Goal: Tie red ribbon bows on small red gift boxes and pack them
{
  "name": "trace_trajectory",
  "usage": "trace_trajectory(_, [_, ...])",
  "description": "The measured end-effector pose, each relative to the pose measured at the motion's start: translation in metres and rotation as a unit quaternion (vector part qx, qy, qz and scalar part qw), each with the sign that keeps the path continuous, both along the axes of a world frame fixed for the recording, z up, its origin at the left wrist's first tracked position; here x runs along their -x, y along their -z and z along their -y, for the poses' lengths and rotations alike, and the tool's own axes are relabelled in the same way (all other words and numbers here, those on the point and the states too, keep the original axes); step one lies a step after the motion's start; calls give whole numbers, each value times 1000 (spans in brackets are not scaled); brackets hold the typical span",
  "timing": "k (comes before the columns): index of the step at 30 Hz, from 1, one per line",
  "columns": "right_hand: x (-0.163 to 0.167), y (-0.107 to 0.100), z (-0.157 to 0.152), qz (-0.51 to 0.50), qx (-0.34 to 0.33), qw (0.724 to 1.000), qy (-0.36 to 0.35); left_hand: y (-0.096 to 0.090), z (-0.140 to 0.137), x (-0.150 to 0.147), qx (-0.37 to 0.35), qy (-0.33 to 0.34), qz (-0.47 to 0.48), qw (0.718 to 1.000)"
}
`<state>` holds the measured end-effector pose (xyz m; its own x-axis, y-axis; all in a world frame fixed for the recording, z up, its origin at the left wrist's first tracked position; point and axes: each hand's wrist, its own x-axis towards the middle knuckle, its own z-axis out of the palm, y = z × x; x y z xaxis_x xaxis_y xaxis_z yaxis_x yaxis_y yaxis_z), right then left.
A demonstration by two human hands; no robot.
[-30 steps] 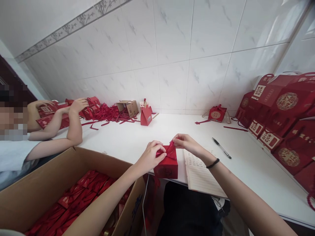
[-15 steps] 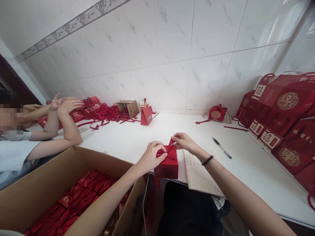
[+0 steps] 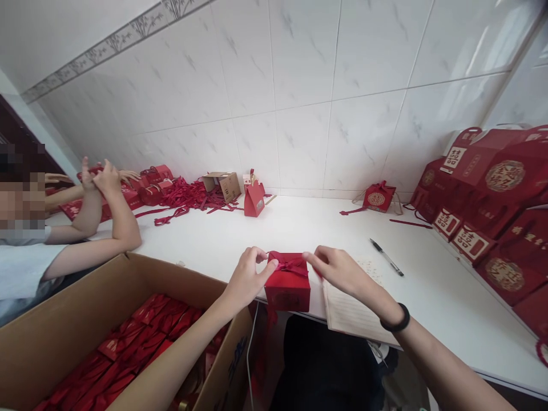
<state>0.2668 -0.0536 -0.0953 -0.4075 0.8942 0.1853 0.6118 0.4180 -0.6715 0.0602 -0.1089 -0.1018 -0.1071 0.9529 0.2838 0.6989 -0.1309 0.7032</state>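
Note:
A small red gift box stands at the table's front edge, with a red ribbon knotted in a bow across its top. My left hand is at the box's left side, with thumb and forefinger pinched on the left part of the ribbon. My right hand is at the right top edge, its fingers closed round the ribbon's right end; part of that end is hidden by the fingers.
An open cardboard carton of red boxes stands left. A notebook and pen lie right, near stacked red boxes. Behind are a red box, another box and loose ribbons. A co-worker's arms rest left.
My hands have moved apart. The ribbon, pulled upward before, now lies as a flatter bow on the box. My right hand has come down and to the right; the co-worker's hands have shifted.

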Motion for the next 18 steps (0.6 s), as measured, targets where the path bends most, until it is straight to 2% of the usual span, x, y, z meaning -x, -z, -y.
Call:
trace_trajectory(4, [1,-1,17,50,-32,998,-18,0,1,3,67,24,19,997])
trace_trajectory(11, [8,2,20,55,-19,998,-13,7,-3,3,66,75,65,993])
trace_trajectory(15, [11,6,11,19,37,998,-46,7,-6,3,82,92,107,987])
trace_trajectory(18, [10,8,3,-68,136,985,-84,7,-6,4,115,115,175,971])
